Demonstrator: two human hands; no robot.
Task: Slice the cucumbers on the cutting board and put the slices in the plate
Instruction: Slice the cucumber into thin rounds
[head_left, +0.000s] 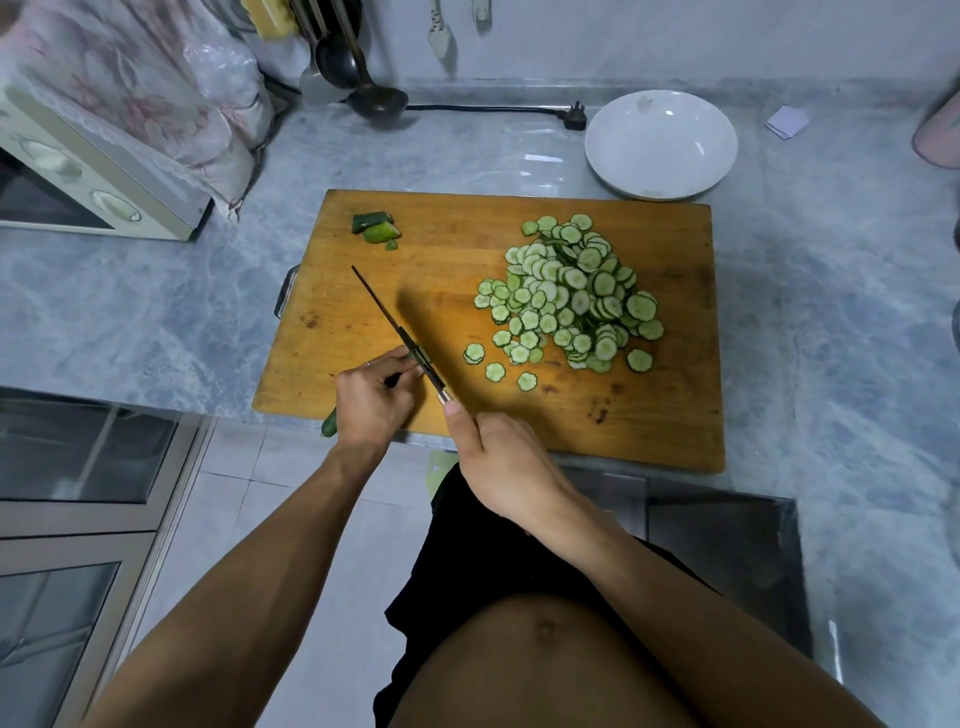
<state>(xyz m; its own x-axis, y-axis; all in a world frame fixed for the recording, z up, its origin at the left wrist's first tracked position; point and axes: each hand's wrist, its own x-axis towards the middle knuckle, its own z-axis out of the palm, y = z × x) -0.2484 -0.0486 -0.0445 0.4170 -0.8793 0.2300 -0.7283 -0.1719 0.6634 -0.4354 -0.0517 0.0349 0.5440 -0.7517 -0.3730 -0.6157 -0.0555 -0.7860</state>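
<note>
Green cucumber (332, 422) mostly hidden under gripping left hand (375, 400); right hand (498, 467) holds knife (400, 332).

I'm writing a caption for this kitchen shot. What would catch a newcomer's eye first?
First, the big heap of thin green-rimmed cucumber slices on the right half of the orange-brown wooden cutting board. Next, at the board's near left edge, the right hand grips a long dark knife cutting the cucumber held by the left hand. Behind the board, the round white plate holds no slices.
</note>
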